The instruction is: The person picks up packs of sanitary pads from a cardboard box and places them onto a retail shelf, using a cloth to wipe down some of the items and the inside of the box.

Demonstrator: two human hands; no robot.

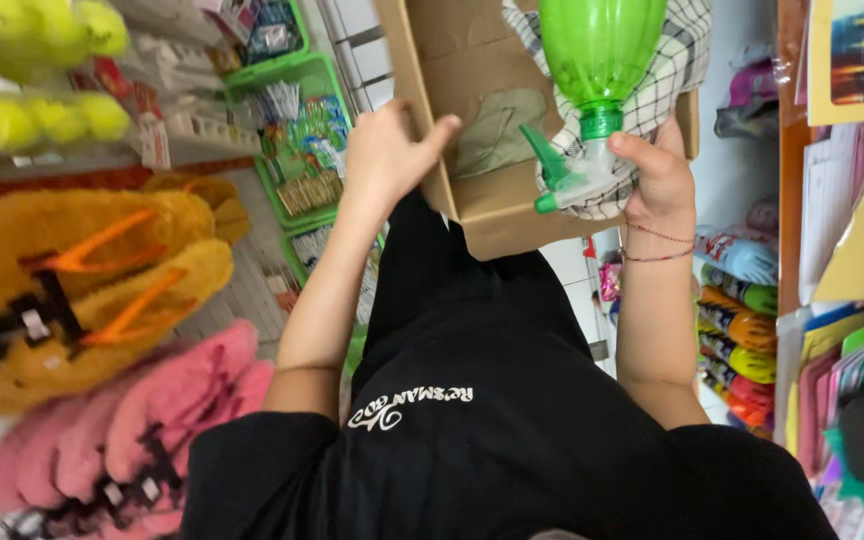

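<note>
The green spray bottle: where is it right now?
In the head view, upper right of centre: the green spray bottle hangs nozzle-down in the right hand, against a checked cloth and the cardboard box.

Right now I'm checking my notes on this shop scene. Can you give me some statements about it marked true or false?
1. The right hand holds a green spray bottle. True.
2. The left hand hangs free. False: it grips the edge of the cardboard box.
3. A checked cloth is bunched by the bottle. True.
4. The slippers beside the person are blue. False: they are orange and pink.
</note>
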